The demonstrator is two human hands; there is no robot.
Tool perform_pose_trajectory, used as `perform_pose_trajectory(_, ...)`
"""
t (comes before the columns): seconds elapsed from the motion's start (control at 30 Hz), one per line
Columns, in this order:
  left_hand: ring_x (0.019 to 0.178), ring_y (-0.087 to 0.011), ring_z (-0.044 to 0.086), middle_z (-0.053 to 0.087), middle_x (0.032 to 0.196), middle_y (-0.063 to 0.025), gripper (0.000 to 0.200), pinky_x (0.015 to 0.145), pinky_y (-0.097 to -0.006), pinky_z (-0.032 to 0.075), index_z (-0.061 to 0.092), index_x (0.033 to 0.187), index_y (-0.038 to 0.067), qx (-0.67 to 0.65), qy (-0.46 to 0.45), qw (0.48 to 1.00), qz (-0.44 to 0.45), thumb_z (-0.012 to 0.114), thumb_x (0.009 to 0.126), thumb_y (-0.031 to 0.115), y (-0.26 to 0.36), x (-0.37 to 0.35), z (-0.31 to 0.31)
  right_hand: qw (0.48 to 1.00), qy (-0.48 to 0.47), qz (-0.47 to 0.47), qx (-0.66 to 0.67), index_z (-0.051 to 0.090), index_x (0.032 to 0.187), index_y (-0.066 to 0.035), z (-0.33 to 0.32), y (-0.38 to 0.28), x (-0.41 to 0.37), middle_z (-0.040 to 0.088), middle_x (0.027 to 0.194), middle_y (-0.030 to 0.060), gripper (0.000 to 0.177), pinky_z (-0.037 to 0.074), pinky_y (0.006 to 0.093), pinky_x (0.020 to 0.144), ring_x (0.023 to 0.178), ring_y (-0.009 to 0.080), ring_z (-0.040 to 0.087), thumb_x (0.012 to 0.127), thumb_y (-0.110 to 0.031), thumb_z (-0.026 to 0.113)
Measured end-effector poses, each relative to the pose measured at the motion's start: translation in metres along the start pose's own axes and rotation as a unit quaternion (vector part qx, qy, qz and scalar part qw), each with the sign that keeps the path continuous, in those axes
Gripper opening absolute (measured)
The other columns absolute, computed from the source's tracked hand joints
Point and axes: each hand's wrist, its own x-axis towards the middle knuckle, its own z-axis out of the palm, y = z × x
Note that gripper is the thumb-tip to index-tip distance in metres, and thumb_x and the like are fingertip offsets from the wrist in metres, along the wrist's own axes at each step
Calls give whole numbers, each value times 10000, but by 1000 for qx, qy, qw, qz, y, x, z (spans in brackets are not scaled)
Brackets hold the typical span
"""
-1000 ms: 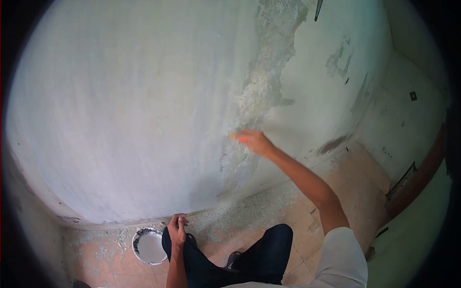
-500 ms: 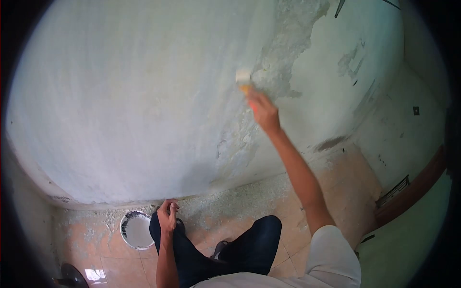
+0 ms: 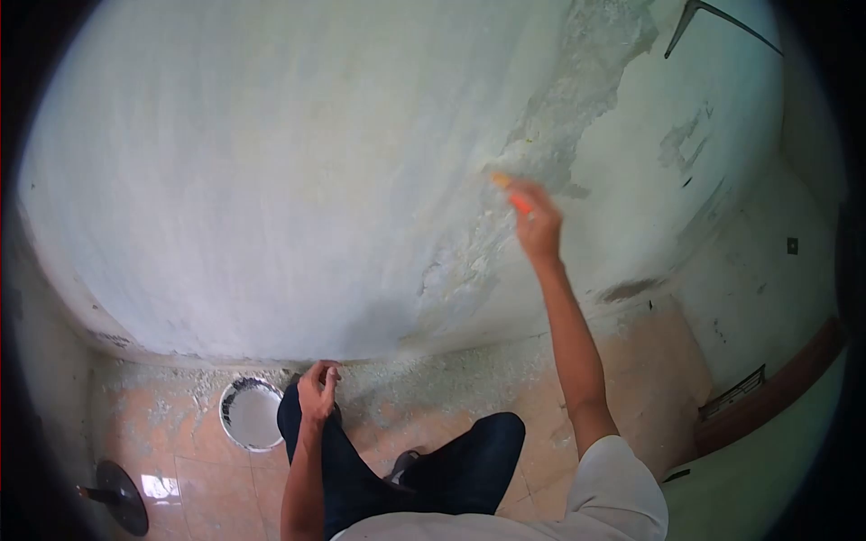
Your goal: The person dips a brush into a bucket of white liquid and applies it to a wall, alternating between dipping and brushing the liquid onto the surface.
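My right hand (image 3: 538,219) is raised against the wall (image 3: 271,180) and grips a paintbrush (image 3: 508,191) with an orange handle. The brush head is blurred against the strip of peeled, rough plaster (image 3: 559,117). My left hand (image 3: 316,392) rests on my left knee with the fingers curled and nothing visible in it. A white paint bucket (image 3: 250,414) stands on the floor just left of that knee. I am crouching in dark trousers and a white shirt.
Plaster flakes lie along the foot of the wall on the tan tiled floor (image 3: 631,361). A round black lid (image 3: 122,496) lies at the lower left. A side wall with a dark wooden skirting (image 3: 767,397) closes the right. A thin dark rod (image 3: 713,18) hangs at the top right.
My right hand swept the brush up the peeled strip from low on the wall, then came slightly down and to the right. My left hand stayed on my knee.
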Motion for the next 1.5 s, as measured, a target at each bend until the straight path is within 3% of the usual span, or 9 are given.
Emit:
perform_pose_trajectory(0.1, 786, -215, 776, 771, 826, -128, 295, 759, -335, 570, 757, 1117, 18, -6, 5, 1000, -11, 623, 1089, 279, 2, 3, 3, 990, 126, -22, -59, 793, 1139, -54, -26, -23, 49, 786, 1196, 145, 206, 625, 420, 958, 1141, 335, 762, 952, 26, 757)
perform_pose_trajectory(0.2, 791, -227, 780, 776, 845, -133, 275, 769, -344, 583, 760, 1117, 22, 23, -11, 1000, 7, 628, 1085, 262, 14, 3, 7, 993, 106, -32, -50, 799, 1126, -59, 2, -15, 26, 787, 1230, 141, 205, 636, 404, 960, 1136, 323, 768, 945, 31, 769)
perform_pose_trajectory(0.6, 787, -179, 744, 762, 827, -98, 293, 765, -321, 566, 767, 1122, 25, 2, -22, 1000, 3, 607, 1108, 270, 5, 0, 5, 931, -158, 296, 140, 762, 1179, -10, 104, -77, -282, 783, 1183, 150, 219, 660, 387, 918, 1083, 311, 786, 967, 46, 758)
perform_pose_trajectory(0.73, 782, -154, 689, 730, 838, -75, 321, 742, -325, 548, 755, 1116, 5, -54, -1, 998, 10, 586, 1126, 277, -2, -2, 7, 648, 198, 678, 285, 699, 1197, 63, 133, -109, -374, 737, 1146, 102, 209, 686, 332, 828, 989, 209, 755, 1046, -75, 741)
perform_pose_trajectory(0.8, 786, -150, 677, 724, 848, -71, 341, 739, -319, 543, 746, 1111, -10, -57, 2, 998, 20, 567, 1139, 279, -1, -7, 7, 404, 340, 784, 326, 672, 1215, 91, 138, -131, -425, 716, 1179, 150, 270, 700, 311, 834, 992, 251, 758, 1022, -76, 757)
perform_pose_trajectory(0.97, 782, -142, 684, 719, 835, -69, 336, 741, -295, 539, 738, 1090, -12, -33, -41, 997, 52, 552, 1148, 262, 6, -7, -1, 217, 403, 770, 444, 663, 1164, 110, 114, -208, -489, 695, 1221, 195, 191, 698, 309, 888, 1036, 298, 762, 1020, -10, 703)
perform_pose_trajectory(1.17, 747, -151, 673, 719, 824, -86, 405, 731, -314, 536, 732, 1102, -20, -21, -66, 996, 64, 524, 1173, 320, 7, -10, -7, 222, 269, 784, 514, 605, 1204, 111, 99, -224, -490, 660, 1182, 196, 170, 631, 319, 918, 1101, 277, 720, 1040, 81, 572)
perform_pose_trajectory(1.37, 726, -142, 644, 694, 811, -79, 396, 706, -300, 524, 726, 1142, -15, -29, -27, 998, 51, 517, 1185, 318, 5, -12, 3, 533, -49, 725, 433, 645, 1171, -57, 76, -182, -338, 628, 906, 19, 157, 486, 283, 695, 794, 119, 600, 1114, -187, 578)
perform_pose_trajectory(1.5, 731, -142, 638, 695, 811, -78, 382, 703, -301, 519, 728, 1132, -19, -28, -21, 998, 58, 524, 1181, 301, 7, -12, 7, 697, -8, 650, 303, 665, 1135, -14, 79, -135, -256, 683, 883, 21, 327, 485, 334, 685, 746, 121, 594, 1143, -324, 559)
